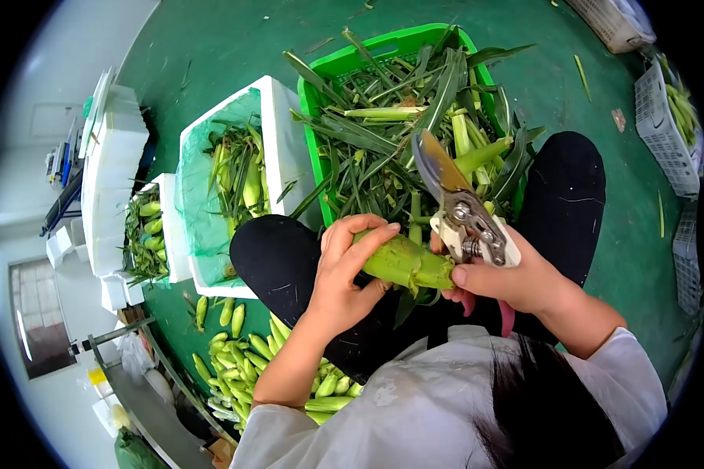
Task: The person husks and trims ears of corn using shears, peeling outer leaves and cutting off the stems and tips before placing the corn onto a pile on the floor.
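Note:
My left hand (338, 270) is wrapped round a green ear of corn (403, 264), which lies across my lap with its cut end toward the right. In my right hand (520, 277) is a pair of pruning shears (471, 219), blades pointing up and away, with red-pink handles partly hidden. The right thumb presses against the corn's end. Just beyond my hands stands a bright green basket (314, 148), heaped with corn leaves, husks and cut stalks. The shears' blades overlap the heap in the view.
A white foam box (280, 156) lined with green plastic holds corn, left of the basket. Behind it stands a smaller foam box (178, 227). Husked ears form a corn pile (238, 371) on the floor at lower left. A grey crate (665, 125) stands far right.

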A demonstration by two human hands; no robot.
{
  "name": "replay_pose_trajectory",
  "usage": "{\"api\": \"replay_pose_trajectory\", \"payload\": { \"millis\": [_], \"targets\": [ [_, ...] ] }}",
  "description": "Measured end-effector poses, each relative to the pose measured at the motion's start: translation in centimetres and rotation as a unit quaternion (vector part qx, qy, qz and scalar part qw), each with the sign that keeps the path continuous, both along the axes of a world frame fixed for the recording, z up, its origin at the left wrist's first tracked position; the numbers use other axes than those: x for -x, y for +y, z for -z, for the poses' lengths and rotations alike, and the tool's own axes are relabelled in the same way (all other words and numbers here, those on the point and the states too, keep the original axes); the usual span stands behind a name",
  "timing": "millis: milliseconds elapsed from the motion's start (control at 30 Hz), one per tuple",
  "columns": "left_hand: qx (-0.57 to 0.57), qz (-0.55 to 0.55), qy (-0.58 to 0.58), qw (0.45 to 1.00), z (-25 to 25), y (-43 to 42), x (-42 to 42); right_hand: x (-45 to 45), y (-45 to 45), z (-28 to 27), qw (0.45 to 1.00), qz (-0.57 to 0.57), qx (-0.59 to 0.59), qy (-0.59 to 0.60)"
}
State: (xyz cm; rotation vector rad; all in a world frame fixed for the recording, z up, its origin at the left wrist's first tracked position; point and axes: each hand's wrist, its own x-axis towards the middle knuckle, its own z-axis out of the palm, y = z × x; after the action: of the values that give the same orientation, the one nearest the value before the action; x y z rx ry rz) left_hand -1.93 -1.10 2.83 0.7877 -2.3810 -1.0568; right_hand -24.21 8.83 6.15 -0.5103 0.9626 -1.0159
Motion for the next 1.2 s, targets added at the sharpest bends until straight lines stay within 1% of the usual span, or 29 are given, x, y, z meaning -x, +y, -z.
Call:
{"api": "replay_pose_trajectory", "payload": {
  "millis": [33, 133, 167, 267, 300, 333, 367, 400, 433, 467, 533, 567, 600, 667, 700, 733, 767, 800, 833, 867, 900, 933, 967, 1000, 1067, 1100, 1133, 1167, 1200],
  "targets": [
    [0.013, 0.005, -0.012, 1.0, -0.1, -0.2, -0.1, 0.0, -0.3, 0.2, 1.0, -0.01, -0.006, 0.0],
    [0.041, -0.001, -0.04, 0.998, 0.2, -0.6, -0.5, -0.8, -1.4, 1.5, 0.985, -0.019, 0.093, 0.146],
    [0.028, -0.002, -0.035, 0.999, 0.5, -0.7, -0.7, -0.9, -1.4, 0.9, 0.99, -0.018, 0.06, 0.128],
    [-0.149, -0.013, 0.058, 0.987, 1.1, 0.0, -0.7, -1.6, -1.7, 0.0, 0.999, -0.007, 0.025, 0.037],
    [-0.181, 0.008, 0.1, 0.978, 2.3, 0.3, -0.9, -2.4, -1.3, 0.2, 0.999, 0.029, 0.029, -0.002],
    [-0.277, 0.06, 0.186, 0.941, 4.0, 0.6, -0.8, -2.9, -0.8, 0.4, 0.999, 0.027, 0.017, -0.016],
    [-0.556, 0.011, 0.221, 0.801, 4.5, 2.5, -0.9, -3.4, -0.5, 0.1, 0.998, 0.046, 0.02, -0.027],
    [-0.614, 0.02, 0.274, 0.74, 5.4, 3.7, -0.5, -3.9, -0.2, -0.2, 0.997, 0.066, 0.021, -0.038],
    [-0.682, 0.029, 0.327, 0.654, 5.5, 4.8, -0.1, -4.4, 0.2, -0.1, 0.988, 0.109, 0.037, -0.101],
    [-0.687, 0.018, 0.341, 0.642, 5.0, 5.7, 0.8, -4.3, 0.5, -0.3, 0.983, 0.116, 0.017, -0.138],
    [-0.717, 0.003, 0.366, 0.594, 5.2, 7.4, 1.0, -4.1, 1.5, -0.5, 0.982, 0.113, 0.017, -0.149],
    [-0.724, 0.021, 0.367, 0.583, 5.8, 7.7, 1.1, -4.1, 1.8, -1.3, 0.987, 0.116, 0.002, -0.115],
    [-0.706, 0.027, 0.361, 0.608, 5.6, 7.7, 1.1, -4.0, 1.9, -1.2, 0.986, 0.123, 0.01, -0.116],
    [-0.658, 0.034, 0.361, 0.66, 4.8, 7.3, 1.1, -4.3, 1.8, -1.1, 0.967, 0.184, 0.028, -0.171],
    [-0.551, 0.051, 0.255, 0.793, 5.1, 7.3, 0.7, -4.1, 1.5, -0.8, 0.953, 0.199, 0.051, -0.223],
    [-0.49, 0.011, 0.171, 0.855, 4.5, 7.7, -0.4, -4.1, 0.8, -0.8, 0.936, 0.204, 0.071, -0.278],
    [-0.458, 0.002, 0.152, 0.876, 2.9, 7.7, -1.7, -4.3, 0.2, -1.7, 0.947, 0.194, 0.048, -0.25],
    [-0.426, -0.011, 0.132, 0.895, 1.3, 7.9, -3.4, -4.4, -0.9, -2.5, 0.969, 0.166, 0.034, -0.182],
    [-0.417, -0.06, 0.162, 0.892, 0.6, 8.5, -5.7, -4.6, -2.1, -2.3, 0.983, 0.138, 0.042, -0.114],
    [-0.442, -0.134, 0.222, 0.859, 1.4, 9.2, -8.6, -4.7, -3.4, -1.7, 0.992, 0.106, 0.056, -0.051],
    [-0.543, -0.2, 0.267, 0.771, 1.1, 10.0, -12.5, -4.9, -4.1, -0.6, 0.993, 0.105, 0.046, -0.027],
    [-0.63, -0.258, 0.314, 0.662, 0.5, 11.4, -16.9, -4.4, -4.6, 1.2, 0.995, 0.083, 0.045, -0.012],
    [-0.572, -0.351, 0.385, 0.634, 1.5, 13.1, -21.1, -4.1, -4.8, 3.1, 0.998, 0.062, 0.024, -0.018],
    [-0.506, -0.438, 0.449, 0.592, 3.2, 15.4, -25.7, -4.0, -4.7, 4.9, 0.999, 0.038, 0.003, -0.038],
    [-0.465, -0.575, 0.474, 0.477, 5.1, 21.5, -36.1, -3.6, -3.6, 8.0, 0.993, -0.038, -0.09, -0.063],
    [-0.362, -0.696, 0.443, 0.433, 5.4, 24.5, -40.3, -4.4, -2.8, 8.4, 0.988, -0.065, -0.132, -0.055],
    [-0.309, -0.77, 0.391, 0.398, 5.2, 27.9, -45.0, -4.0, -1.9, 10.6, 0.975, -0.104, -0.17, -0.099],
    [-0.217, -0.864, 0.312, 0.329, 6.5, 31.6, -50.3, -2.9, -1.0, 13.7, 0.96, -0.135, -0.219, -0.112],
    [-0.164, -0.884, 0.333, 0.285, 4.2, 33.7, -52.2, -1.9, -0.1, 15.8, 0.944, -0.156, -0.266, -0.119]
  ]
}}
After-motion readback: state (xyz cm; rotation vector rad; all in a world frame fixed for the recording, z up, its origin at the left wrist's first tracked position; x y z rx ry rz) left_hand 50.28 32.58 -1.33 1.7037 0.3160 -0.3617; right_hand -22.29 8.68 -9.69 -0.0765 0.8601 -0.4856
